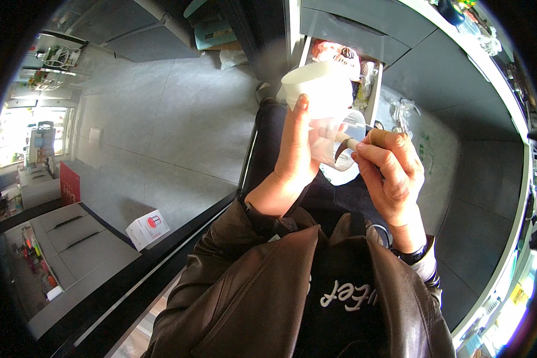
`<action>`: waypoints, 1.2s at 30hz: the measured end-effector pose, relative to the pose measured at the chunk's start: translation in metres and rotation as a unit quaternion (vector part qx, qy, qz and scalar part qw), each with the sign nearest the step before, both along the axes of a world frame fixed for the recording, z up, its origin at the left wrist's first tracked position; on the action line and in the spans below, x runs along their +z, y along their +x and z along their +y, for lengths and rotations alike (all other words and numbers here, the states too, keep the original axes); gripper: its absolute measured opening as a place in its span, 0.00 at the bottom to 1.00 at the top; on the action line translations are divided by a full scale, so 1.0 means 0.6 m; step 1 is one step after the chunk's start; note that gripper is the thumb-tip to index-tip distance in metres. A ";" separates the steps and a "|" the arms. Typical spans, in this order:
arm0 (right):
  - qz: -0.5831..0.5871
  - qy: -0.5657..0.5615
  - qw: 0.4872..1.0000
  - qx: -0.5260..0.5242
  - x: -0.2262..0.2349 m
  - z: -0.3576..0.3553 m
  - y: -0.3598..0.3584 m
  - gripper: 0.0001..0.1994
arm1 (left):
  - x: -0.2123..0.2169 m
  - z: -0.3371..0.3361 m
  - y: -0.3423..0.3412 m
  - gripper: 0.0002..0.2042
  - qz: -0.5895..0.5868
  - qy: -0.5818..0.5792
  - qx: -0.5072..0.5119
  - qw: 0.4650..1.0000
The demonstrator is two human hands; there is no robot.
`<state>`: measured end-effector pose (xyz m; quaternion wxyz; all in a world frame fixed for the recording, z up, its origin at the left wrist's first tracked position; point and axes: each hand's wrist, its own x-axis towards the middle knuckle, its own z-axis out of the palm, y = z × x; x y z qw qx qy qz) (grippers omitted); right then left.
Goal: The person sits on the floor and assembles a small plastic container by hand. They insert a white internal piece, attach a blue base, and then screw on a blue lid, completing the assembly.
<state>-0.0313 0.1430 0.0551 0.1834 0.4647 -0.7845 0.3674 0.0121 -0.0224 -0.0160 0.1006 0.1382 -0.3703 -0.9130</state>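
Observation:
My left hand [301, 134] is closed round a white tub [325, 86], its thumb pressed along the tub's near side. Just below the tub, a clear plastic cup [323, 149] lies tilted on its side against the same hand, mouth toward the right. My right hand [394, 170] pinches a slim pale stick-like piece [352, 143] between thumb and fingers at the cup's mouth. A dark curved strip shows beside that piece; I cannot tell whether they are joined. The left fingers are mostly hidden behind the tub and cup.
Beyond the tub, an open drawer [373, 98] holds packets and bags. Crumpled clear plastic [404, 113] lies to its right. Dark cabinet fronts [459, 71] curve round the right side. At the left, a small white box [148, 230] stands beside a black-edged ledge [179, 224].

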 end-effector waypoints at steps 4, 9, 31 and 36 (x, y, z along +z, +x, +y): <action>-0.011 -0.007 1.000 0.010 -0.002 -0.001 0.001 0.15 | 0.002 -0.001 -0.003 0.40 0.013 -0.012 0.008 1.000; -0.029 -0.004 1.000 0.005 0.002 -0.002 0.000 0.15 | 0.009 0.000 -0.002 0.39 0.009 -0.041 0.012 0.999; -0.407 -0.113 0.905 -0.051 -0.019 0.006 0.005 0.10 | 0.011 -0.003 -0.002 0.46 0.062 -0.136 0.036 0.988; -0.583 -0.237 0.777 -0.033 -0.039 0.009 0.008 0.07 | 0.009 -0.004 0.005 0.45 0.101 -0.132 0.044 0.985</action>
